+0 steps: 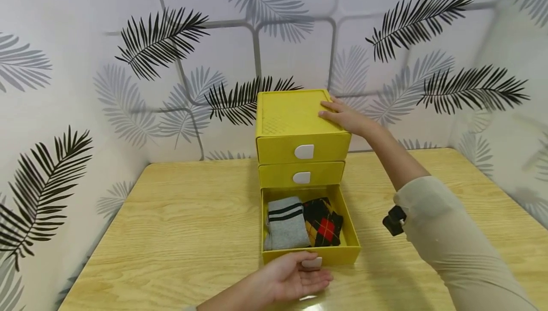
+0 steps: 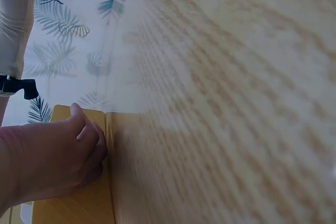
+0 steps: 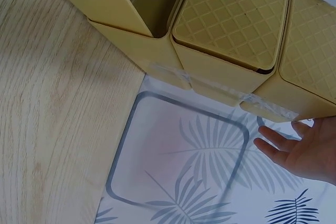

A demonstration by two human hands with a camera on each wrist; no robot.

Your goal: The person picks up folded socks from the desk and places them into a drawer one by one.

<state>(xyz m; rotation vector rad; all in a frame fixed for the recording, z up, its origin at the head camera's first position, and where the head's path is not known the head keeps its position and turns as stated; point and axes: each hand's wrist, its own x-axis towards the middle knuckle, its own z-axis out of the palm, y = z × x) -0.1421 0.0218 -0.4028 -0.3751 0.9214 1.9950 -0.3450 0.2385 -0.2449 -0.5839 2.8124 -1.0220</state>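
A yellow three-drawer box (image 1: pixel 295 111) stands at the back of the table, its bottom drawer (image 1: pixel 351 235) pulled out. Inside that drawer lie a folded grey sock (image 1: pixel 286 230) with black stripes and, beside it, a black, red and yellow argyle sock (image 1: pixel 323 223). My left hand (image 1: pixel 287 277) is at the drawer's front, palm up, thumb against the panel by the white pull tab (image 1: pixel 312 262) and fingers relaxed below. In the left wrist view the left hand (image 2: pixel 58 153) overlaps the yellow front. My right hand (image 1: pixel 344 116) rests on the box's top right edge, fingers spread.
The two upper drawers, each with a white tab (image 1: pixel 304 151), are closed. The wood-grain table (image 1: pixel 188 225) extends on both sides of the box. Behind it rises a leaf-patterned wall (image 1: pixel 291 49). Clear tape (image 3: pixel 268 107) runs along the box's side in the right wrist view.
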